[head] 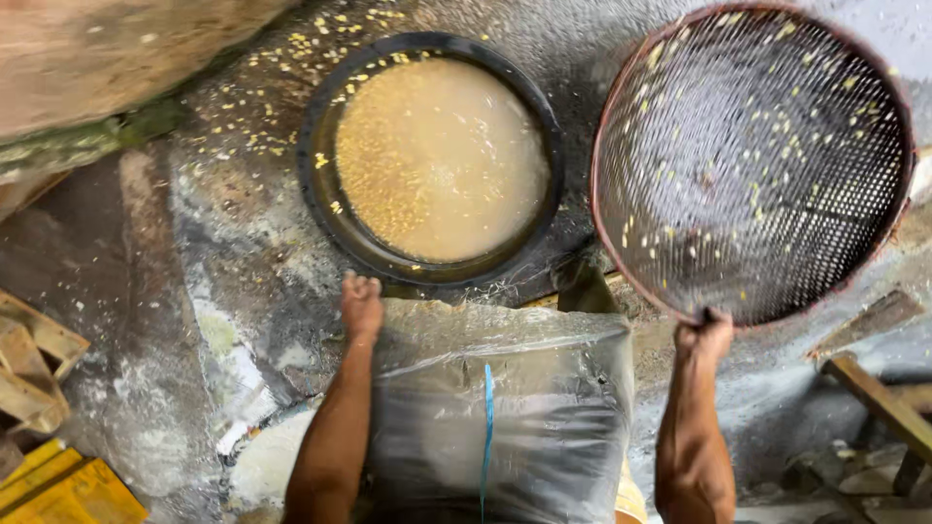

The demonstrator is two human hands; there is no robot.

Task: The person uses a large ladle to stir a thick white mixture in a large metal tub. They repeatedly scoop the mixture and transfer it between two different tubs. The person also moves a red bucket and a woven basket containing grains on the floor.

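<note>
We gripped the round wire sieve (752,160) by its lower rim with our right hand (706,337), upper right of frame. Our left hand (361,303), clenched, pressed the plastic sheet (500,398) below the black basin (432,155) of cloudy water.

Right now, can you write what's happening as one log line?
right hand: grips rim of round mesh sieve, few kernels stuck | left hand: fist by black basin of cloudy water | plastic sheet over lap

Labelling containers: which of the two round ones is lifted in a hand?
The round wire-mesh sieve with a reddish rim, gripped at its lower edge by the right hand. The round black basin of cloudy water and yellow kernels sits on the ground, untouched.
</note>
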